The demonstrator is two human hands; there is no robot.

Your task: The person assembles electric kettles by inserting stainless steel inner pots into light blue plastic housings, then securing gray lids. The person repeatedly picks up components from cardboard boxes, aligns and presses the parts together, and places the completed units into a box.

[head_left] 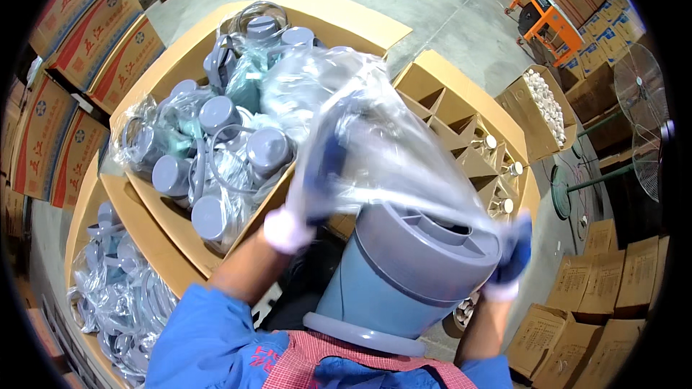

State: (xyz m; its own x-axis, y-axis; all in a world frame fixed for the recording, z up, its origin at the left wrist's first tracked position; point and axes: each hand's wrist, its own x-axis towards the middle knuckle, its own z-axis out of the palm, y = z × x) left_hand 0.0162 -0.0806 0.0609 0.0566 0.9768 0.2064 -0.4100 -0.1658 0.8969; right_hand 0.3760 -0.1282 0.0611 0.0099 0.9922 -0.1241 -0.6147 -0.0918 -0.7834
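Note:
My left hand (324, 173), in a blue glove with a white cuff, is closed on a clear plastic bag (411, 151). The hand and bag are smeared by motion. The bag stretches down to my right hand (513, 251), also gloved in blue, which grips its other end. Close to my body, below the bag, stands a large blue-grey plastic vessel (393, 288). It leans to the right, with a grey ribbed end upward and a grey rim at its lower end. The bag's lower edge crosses the top of this vessel.
An open carton (205, 266) of grey-capped plastic jugs (220, 115) in clear bags lies left. Another carton of bagged grey parts (130, 281) sits lower left. A divided carton (519, 137) holds several white-necked bottles (499, 206). Beyond are a box of small white pieces (544, 104) and a fan (640, 86).

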